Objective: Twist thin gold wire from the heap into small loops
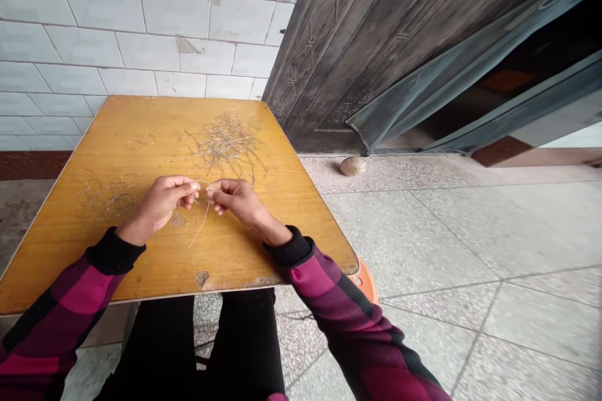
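Observation:
Over the middle of a small wooden table [263, 244], my left hand [162, 200] and my right hand [235, 197] meet fingertip to fingertip. Both pinch one thin metal wire [201, 220], bent between them, its loose end trailing down toward me. A tangled heap of similar wires [226, 144] lies beyond my right hand. A cluster of wire rings [106, 197] lies to the left of my left hand. Two single rings [140, 141] lie further back on the left.
A white tiled wall [117, 25] rises behind the table. A dark carved door [399, 44] stands ajar on the right above the speckled floor [446, 250]. A small round object [352, 166] lies by its threshold. An orange stool edge [367, 282] shows under the table's right corner.

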`<state>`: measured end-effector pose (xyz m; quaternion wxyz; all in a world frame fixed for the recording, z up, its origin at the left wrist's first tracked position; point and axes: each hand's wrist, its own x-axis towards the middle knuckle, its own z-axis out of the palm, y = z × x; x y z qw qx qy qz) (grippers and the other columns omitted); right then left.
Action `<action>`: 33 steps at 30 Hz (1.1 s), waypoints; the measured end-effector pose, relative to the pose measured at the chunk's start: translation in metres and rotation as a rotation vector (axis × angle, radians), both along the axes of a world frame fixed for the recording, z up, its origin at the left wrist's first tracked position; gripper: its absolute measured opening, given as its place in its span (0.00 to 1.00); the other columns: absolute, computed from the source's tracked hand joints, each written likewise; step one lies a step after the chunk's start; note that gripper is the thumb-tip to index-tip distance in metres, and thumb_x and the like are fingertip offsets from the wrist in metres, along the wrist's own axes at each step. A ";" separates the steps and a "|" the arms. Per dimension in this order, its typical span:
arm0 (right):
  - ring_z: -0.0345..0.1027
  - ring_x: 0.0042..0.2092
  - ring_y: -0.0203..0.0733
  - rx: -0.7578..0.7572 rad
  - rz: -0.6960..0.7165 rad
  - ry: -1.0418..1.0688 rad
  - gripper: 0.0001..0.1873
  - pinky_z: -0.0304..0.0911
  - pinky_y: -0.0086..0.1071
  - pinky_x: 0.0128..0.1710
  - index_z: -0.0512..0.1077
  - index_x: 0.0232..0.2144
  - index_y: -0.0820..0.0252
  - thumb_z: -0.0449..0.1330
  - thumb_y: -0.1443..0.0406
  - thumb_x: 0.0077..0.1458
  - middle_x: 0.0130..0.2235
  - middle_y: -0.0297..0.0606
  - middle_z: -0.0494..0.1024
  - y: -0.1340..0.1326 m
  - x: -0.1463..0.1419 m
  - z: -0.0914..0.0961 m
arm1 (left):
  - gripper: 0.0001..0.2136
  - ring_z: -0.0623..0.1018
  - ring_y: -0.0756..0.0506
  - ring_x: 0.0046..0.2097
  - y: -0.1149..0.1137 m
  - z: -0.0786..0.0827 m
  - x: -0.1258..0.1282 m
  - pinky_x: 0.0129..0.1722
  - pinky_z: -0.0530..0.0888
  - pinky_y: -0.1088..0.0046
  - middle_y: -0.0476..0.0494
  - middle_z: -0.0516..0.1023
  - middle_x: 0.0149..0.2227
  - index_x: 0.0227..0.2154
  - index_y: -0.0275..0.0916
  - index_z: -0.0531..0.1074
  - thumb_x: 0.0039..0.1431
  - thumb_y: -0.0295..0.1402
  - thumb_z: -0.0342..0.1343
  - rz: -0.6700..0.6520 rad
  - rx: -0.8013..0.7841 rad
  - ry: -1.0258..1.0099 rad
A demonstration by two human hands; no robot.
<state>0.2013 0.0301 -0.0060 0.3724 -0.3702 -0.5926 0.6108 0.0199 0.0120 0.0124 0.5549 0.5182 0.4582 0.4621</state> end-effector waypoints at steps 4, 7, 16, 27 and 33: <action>0.64 0.23 0.28 -0.009 -0.017 -0.006 0.12 0.61 0.24 0.22 0.72 0.31 0.62 0.65 0.59 0.48 0.23 0.29 0.71 -0.001 0.000 0.002 | 0.09 0.69 0.54 0.22 -0.001 -0.001 0.000 0.24 0.63 0.75 0.48 0.73 0.22 0.21 0.34 0.74 0.46 0.35 0.63 0.004 -0.028 -0.030; 0.65 0.24 0.28 -0.040 -0.025 0.003 0.11 0.62 0.24 0.22 0.72 0.31 0.62 0.65 0.60 0.47 0.26 0.30 0.73 -0.001 -0.001 0.002 | 0.09 0.69 0.53 0.22 -0.001 0.000 0.001 0.24 0.64 0.75 0.48 0.73 0.22 0.21 0.34 0.74 0.46 0.35 0.63 0.009 -0.033 -0.044; 0.65 0.25 0.29 -0.106 0.006 -0.001 0.13 0.63 0.24 0.23 0.72 0.32 0.62 0.67 0.62 0.44 0.25 0.29 0.71 -0.004 -0.002 0.005 | 0.09 0.69 0.53 0.23 0.000 0.003 0.000 0.22 0.65 0.76 0.47 0.73 0.23 0.21 0.34 0.74 0.44 0.35 0.64 0.073 -0.021 -0.074; 0.61 0.21 0.28 -0.006 -0.051 0.004 0.19 0.60 0.24 0.20 0.71 0.28 0.62 0.67 0.53 0.44 0.21 0.27 0.69 0.003 0.001 -0.002 | 0.08 0.69 0.54 0.24 -0.002 -0.002 0.004 0.22 0.66 0.78 0.47 0.73 0.24 0.23 0.33 0.74 0.45 0.34 0.64 0.067 -0.074 -0.143; 0.62 0.20 0.27 -0.051 -0.058 0.028 0.19 0.60 0.24 0.21 0.70 0.25 0.63 0.69 0.53 0.42 0.20 0.28 0.70 0.005 0.001 -0.006 | 0.07 0.69 0.55 0.25 0.001 -0.013 0.004 0.23 0.67 0.80 0.47 0.74 0.26 0.25 0.32 0.75 0.46 0.30 0.64 0.014 -0.173 -0.268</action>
